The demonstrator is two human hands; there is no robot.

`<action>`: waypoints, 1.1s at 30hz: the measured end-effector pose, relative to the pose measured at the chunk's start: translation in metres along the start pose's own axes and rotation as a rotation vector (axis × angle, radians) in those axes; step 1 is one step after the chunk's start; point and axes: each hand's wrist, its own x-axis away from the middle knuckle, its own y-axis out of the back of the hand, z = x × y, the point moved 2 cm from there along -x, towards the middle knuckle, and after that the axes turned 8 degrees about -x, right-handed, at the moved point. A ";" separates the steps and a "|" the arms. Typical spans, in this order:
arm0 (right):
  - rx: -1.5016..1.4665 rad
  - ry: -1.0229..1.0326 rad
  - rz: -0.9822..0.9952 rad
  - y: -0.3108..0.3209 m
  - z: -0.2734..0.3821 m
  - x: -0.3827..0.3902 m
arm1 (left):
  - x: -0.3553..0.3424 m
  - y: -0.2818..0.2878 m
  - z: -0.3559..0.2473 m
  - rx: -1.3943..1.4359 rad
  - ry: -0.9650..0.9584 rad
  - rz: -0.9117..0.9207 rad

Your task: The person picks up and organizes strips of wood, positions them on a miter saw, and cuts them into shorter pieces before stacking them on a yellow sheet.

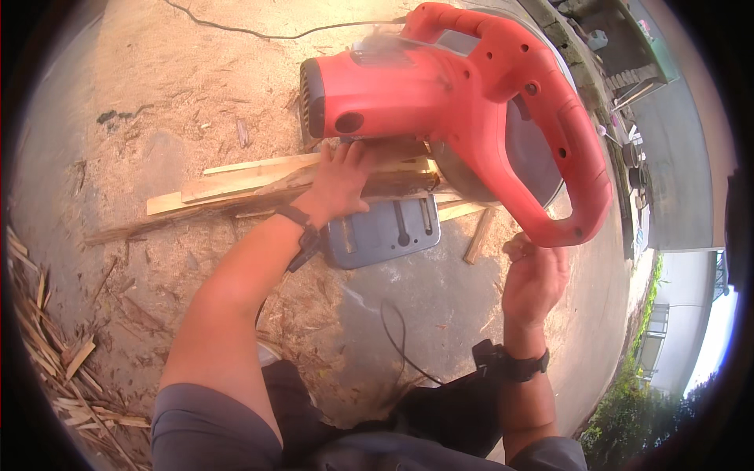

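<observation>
A large red cut-off saw (393,93) fills the far middle, its loop handle (585,149) reaching toward the right. Under its motor lie several rough wooden strips (259,182), bunched side by side across the grey metal saw base (369,235). My left hand (342,180) holds the strips down, fingers spread over them and thumb on the near side. Just below the handle's near end is my right hand (538,275), its fingers curled closed. Whether it touches the handle or holds something small cannot be made out. The saw's body hides the strips' far parts.
Sawdust and bark scraps cover the ground. A heap of split sticks (67,365) lies at the left. One power cord (267,35) runs behind the saw; a thin dark cable (404,345) loops near my legs. A short wood offcut (477,237) lies right of the base.
</observation>
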 end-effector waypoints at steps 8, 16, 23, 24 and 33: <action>0.091 -0.794 0.220 -0.016 -0.211 0.108 | -0.002 0.019 0.058 0.217 0.219 0.376; -0.349 -1.202 -0.121 -0.085 -0.246 0.115 | 0.015 0.021 0.064 0.212 0.127 0.745; -0.395 -1.269 -0.196 -0.104 -0.252 0.119 | 0.022 0.022 0.070 0.267 0.132 0.441; -0.483 -1.259 -0.250 -0.109 -0.256 0.115 | 0.020 0.027 0.070 0.394 0.167 0.641; -0.812 -1.003 -0.094 -0.103 -0.299 0.148 | 0.056 0.034 0.046 0.641 -0.036 0.751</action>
